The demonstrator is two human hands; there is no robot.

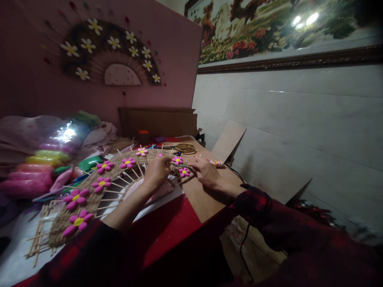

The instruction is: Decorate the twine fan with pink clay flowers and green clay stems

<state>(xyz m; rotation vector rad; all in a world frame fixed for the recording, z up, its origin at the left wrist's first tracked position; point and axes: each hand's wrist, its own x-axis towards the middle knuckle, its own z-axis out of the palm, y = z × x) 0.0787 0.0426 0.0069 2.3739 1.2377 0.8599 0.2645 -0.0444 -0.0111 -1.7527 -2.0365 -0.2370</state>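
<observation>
A fan-shaped piece of woven twine (115, 175) on thin sticks lies across the table, with pink clay flowers (101, 183) with yellow centres along its curve. My left hand (157, 172) rests over the fan's right part, its fingers pinched close to a small pink flower (177, 160); what they hold, if anything, is hidden. At the fan's right end, beside another pink flower (184, 172), my right hand (206, 172) has its fingertips closed on what looks like a thin dark green strand (188, 166). The strand runs across the twine between the two hands.
Gold-handled scissors (186, 148) lie behind the fan. Bags of coloured clay (38, 171) are heaped at left. A cardboard box (158, 123) stands at the back, near an orange-topped pot (143, 136). A finished fan with white flowers (113, 43) hangs on the pink panel.
</observation>
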